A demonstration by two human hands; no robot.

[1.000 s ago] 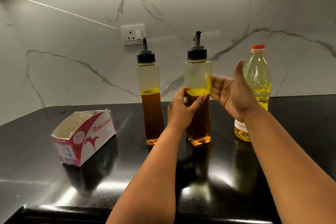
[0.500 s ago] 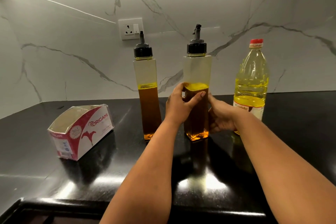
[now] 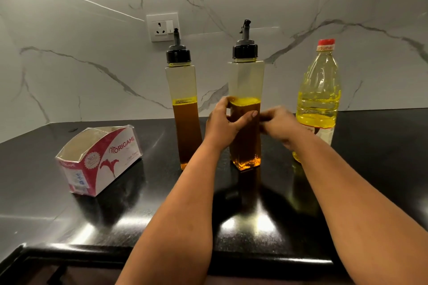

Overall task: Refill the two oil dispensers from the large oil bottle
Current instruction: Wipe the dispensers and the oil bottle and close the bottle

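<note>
Since a second ago the right hand (image 3: 279, 126) has dropped from the air to the right flank of the tall square clear plastic dispenser with the black spout cap (image 3: 246, 109); it is motion-blurred, so whether its fingers actually grasp cannot be told. The left hand (image 3: 225, 126) wraps the same dispenser at the oil line, thumb across the front. It stands upright on the glossy black counter (image 3: 162, 215), about half full of amber oil. To the left lies an open pink-and-white cardboard box (image 3: 99, 159) (printed ORIGAMI). Just behind, the second matching dispenser (image 3: 184, 104) stands upright. On the right, near the marble wall, stands the large clear red-capped oil bottle (image 3: 320, 99).
</note>
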